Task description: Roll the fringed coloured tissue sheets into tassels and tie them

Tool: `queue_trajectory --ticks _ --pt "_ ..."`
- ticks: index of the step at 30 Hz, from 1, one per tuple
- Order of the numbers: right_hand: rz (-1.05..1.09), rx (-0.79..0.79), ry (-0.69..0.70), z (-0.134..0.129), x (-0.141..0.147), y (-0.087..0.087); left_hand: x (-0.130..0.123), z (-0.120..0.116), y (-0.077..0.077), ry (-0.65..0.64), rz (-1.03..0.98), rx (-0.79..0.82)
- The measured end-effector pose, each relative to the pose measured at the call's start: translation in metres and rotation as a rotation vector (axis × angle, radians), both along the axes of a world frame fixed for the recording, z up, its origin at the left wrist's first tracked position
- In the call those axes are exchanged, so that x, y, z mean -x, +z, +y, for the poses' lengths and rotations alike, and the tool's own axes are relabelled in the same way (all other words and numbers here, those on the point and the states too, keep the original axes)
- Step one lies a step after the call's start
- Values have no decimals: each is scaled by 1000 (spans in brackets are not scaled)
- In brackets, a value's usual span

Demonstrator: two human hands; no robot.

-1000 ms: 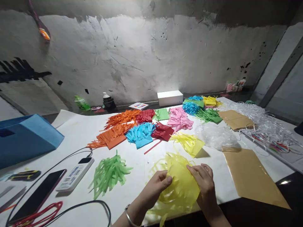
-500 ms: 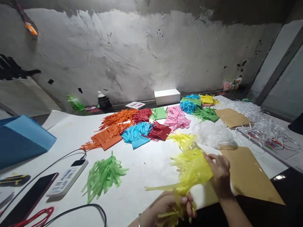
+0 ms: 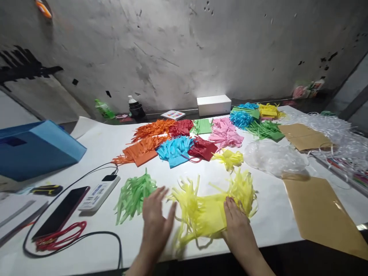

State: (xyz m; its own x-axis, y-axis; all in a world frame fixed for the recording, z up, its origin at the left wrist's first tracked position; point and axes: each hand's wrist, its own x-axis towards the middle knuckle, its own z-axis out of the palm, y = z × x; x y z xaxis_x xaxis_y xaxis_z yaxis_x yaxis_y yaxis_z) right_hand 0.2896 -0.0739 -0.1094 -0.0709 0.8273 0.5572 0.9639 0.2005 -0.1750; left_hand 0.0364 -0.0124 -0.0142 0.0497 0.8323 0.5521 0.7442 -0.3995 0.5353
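Note:
A yellow fringed tissue-paper sheet [image 3: 211, 214] lies spread on the white table covering, with cut strips at its left and right ends. My right hand [image 3: 237, 224] rests on the sheet's right part, fingers stretched out and flat. My left hand [image 3: 156, 218] is off the paper to its left, fingers apart and holding nothing. Just beyond it is a loose bunch of light green fringed paper [image 3: 135, 197]. A smaller yellow fringed piece [image 3: 229, 158] lies past the large sheet.
Orange [image 3: 143, 149], blue [image 3: 175, 149], dark red [image 3: 202, 148] and pink [image 3: 225, 132] fringed papers lie farther back. At right are a clear plastic bag [image 3: 273, 157] and a brown envelope [image 3: 322, 211]. A phone [image 3: 61, 212], a power bank [image 3: 99, 193] and a blue box [image 3: 43, 149] stand left.
The yellow fringed paper, held up between both hands before, now lies on the table. My left hand has let go and moved left; my right hand has flattened onto the paper.

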Motion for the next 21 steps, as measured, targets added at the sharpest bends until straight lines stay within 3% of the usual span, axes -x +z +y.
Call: queue_trajectory --ticks 1,3,5,8,11,14,16,17,18,19,21 --pt "18 47 -12 -2 7 0 -11 -12 -4 -121 128 -55" --pt "13 136 -3 -7 18 1 -38 -30 -14 -456 357 28" --pt "-38 191 19 -12 22 1 -61 -37 -27 -628 527 146" --pt "-83 235 -1 -17 4 -3 -74 -30 -48 -627 633 206" --pt "-43 184 -54 -21 -48 -2 -69 -22 -57 -599 663 171" --pt "134 -17 -263 -29 -94 16 -64 -22 -55 -584 690 148" --pt "200 -179 -387 -32 -95 36 -65 -24 -53 -585 707 160" --pt "206 -235 -360 -32 -83 45 -66 -25 -52 -585 715 167" --pt "209 -247 -236 -30 -66 53 -68 -26 -53 -584 721 175" --pt "215 -223 -71 -25 -45 59 -69 -26 -54 -585 723 182" --pt "103 -24 305 -12 -1 62 -72 -27 -57 -576 712 191"
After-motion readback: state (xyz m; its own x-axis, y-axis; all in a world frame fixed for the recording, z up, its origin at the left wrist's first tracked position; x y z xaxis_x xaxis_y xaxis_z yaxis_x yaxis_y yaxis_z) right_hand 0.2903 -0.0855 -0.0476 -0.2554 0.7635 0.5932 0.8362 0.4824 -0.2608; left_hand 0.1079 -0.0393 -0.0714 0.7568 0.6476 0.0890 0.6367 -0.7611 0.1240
